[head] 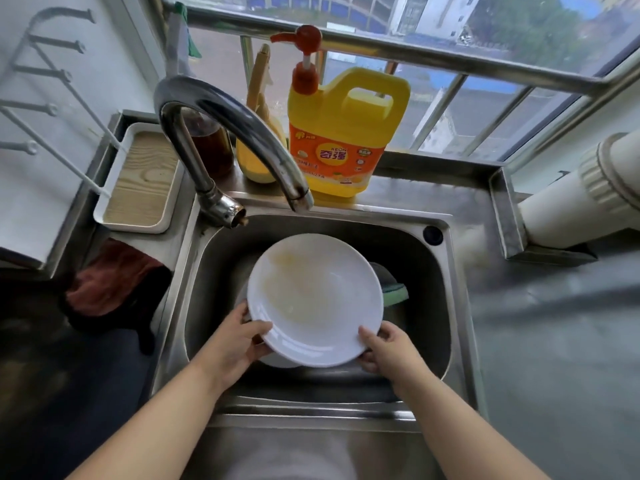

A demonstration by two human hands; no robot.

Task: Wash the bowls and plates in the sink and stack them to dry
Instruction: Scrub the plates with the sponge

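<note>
Both hands, left hand (239, 336) and right hand (388, 346), grasp a white plate (315, 299) by its near rim above the steel sink (453, 278). Behind the tap (225, 126), by the window, a yellow bottle (341, 133) reads "KEON".

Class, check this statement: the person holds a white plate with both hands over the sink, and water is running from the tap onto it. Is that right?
Not quite. In the head view the tap is dry, with no water running. The left hand and right hand do hold the white plate over the sink.
</note>
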